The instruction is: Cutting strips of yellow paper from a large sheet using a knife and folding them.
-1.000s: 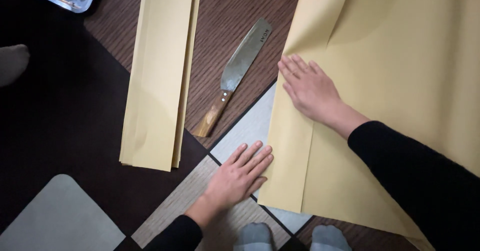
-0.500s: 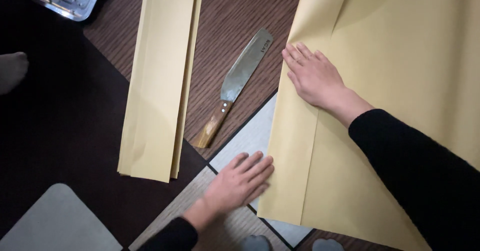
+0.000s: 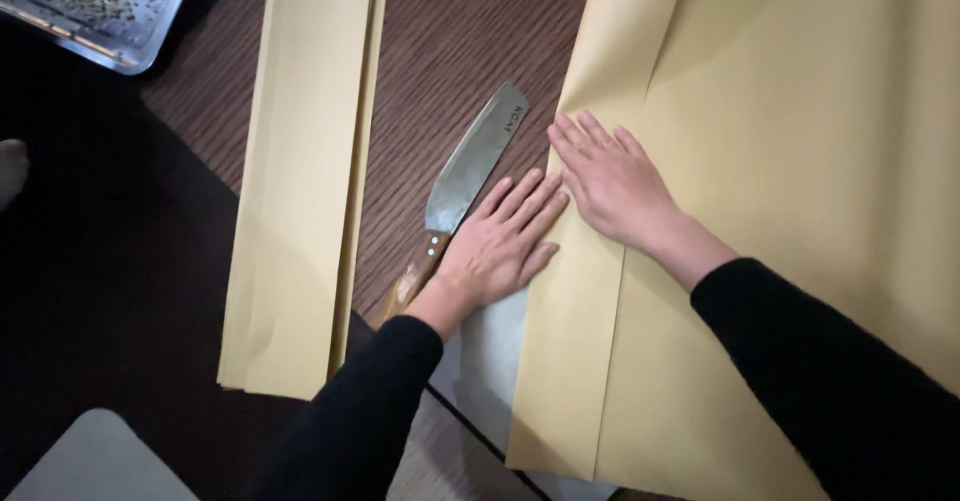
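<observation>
A large yellow-brown paper sheet (image 3: 800, 161) covers the right side, its left edge folded over into a long flap. My right hand (image 3: 612, 179) lies flat and open on that fold. My left hand (image 3: 500, 243) rests flat with fingers apart just left of it, fingertips touching the paper's folded edge. A broad knife (image 3: 470, 166) with a wooden handle lies on the floor right beside my left hand, its blade pointing away. A stack of folded strips of the same paper (image 3: 300, 171) lies further left.
A metal tray (image 3: 95, 6) with small grains sits at the top left. The floor is dark wood-grain with patterned tiles (image 3: 490, 361) near me. A pale grey cushion-like shape (image 3: 90, 461) is at the bottom left. Someone's toe shows at the left edge (image 3: 10, 166).
My left hand has slid forward from the tiles near me up to the folded edge beside the knife. The right hand stays pressed on the fold.
</observation>
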